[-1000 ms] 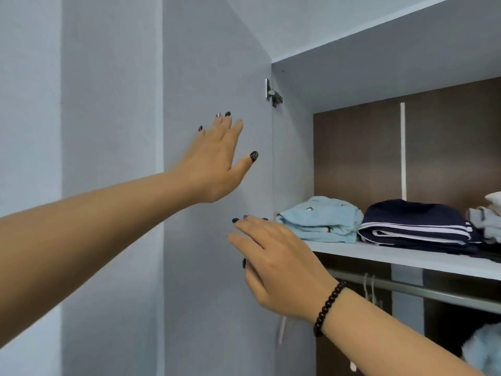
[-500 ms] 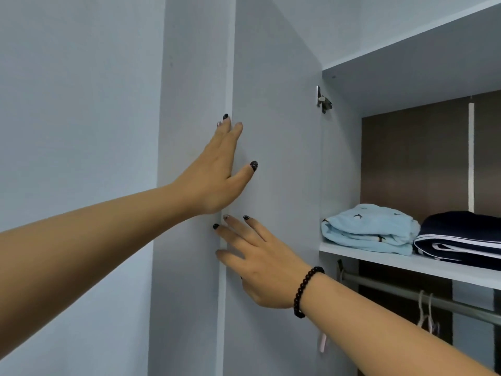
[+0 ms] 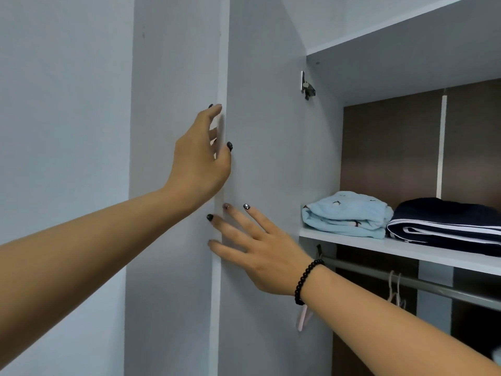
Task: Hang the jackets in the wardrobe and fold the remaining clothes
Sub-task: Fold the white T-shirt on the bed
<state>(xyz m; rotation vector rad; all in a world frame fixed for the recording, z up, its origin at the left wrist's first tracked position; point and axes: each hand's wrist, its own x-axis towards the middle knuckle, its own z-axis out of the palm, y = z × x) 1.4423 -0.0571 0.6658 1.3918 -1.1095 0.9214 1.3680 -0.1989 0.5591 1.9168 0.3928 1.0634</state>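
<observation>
The wardrobe door [image 3: 260,131] stands open. The left hand [image 3: 200,158] grips its free edge, fingers wrapped behind and thumb on the inner face. The right hand [image 3: 260,251], wearing a black bead bracelet [image 3: 305,280], lies flat with spread fingers against the door just below. On the shelf [image 3: 406,251] sit a folded light blue garment [image 3: 347,215] and a folded navy garment [image 3: 444,223], touching; the rail [image 3: 433,286] runs beneath.

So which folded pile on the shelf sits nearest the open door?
The light blue folded pile; it lies at the shelf's left end, next to the door. The navy striped pile sits farther right.
</observation>
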